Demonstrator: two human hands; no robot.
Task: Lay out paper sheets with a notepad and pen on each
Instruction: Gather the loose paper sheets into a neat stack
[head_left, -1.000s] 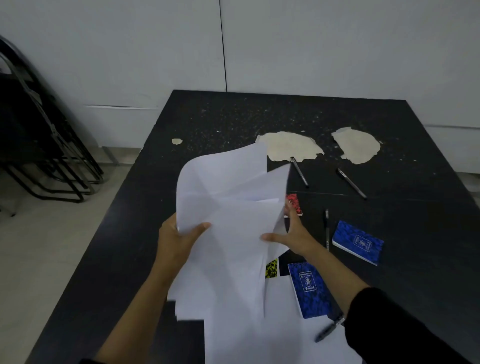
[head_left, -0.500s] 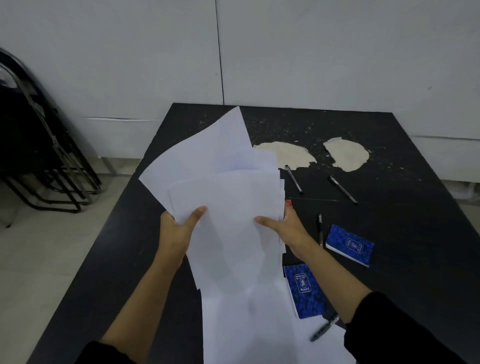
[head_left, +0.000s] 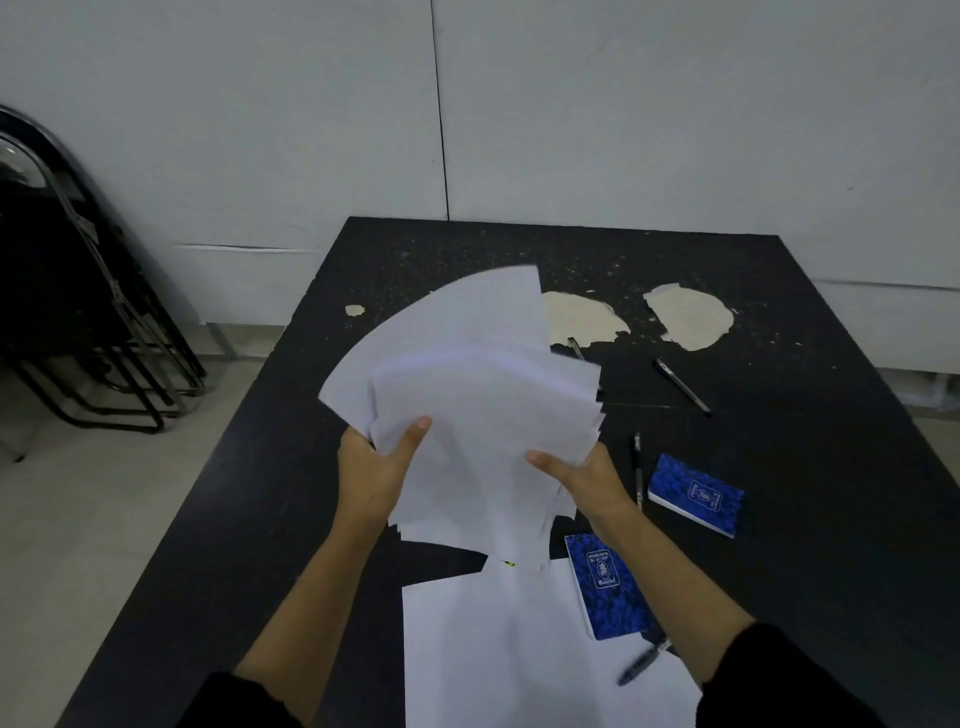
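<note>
I hold a loose stack of white paper sheets above the black table. My left hand grips its left edge, thumb on top. My right hand grips its lower right edge. One white sheet lies flat at the near edge, with a blue notepad and a black pen on it. A second blue notepad lies to the right, a pen beside it. Another pen lies farther back. A further pen peeks out behind the stack.
Two pale worn patches and a smaller one mark the far part of the tabletop. Stacked black folding chairs lean against the white wall at the left. A sliver of yellow shows under the held sheets.
The fanned sheets have been drawn together into a tighter stack between both hands and turned slightly clockwise. The camera view has dropped a little; the table objects have not moved.
</note>
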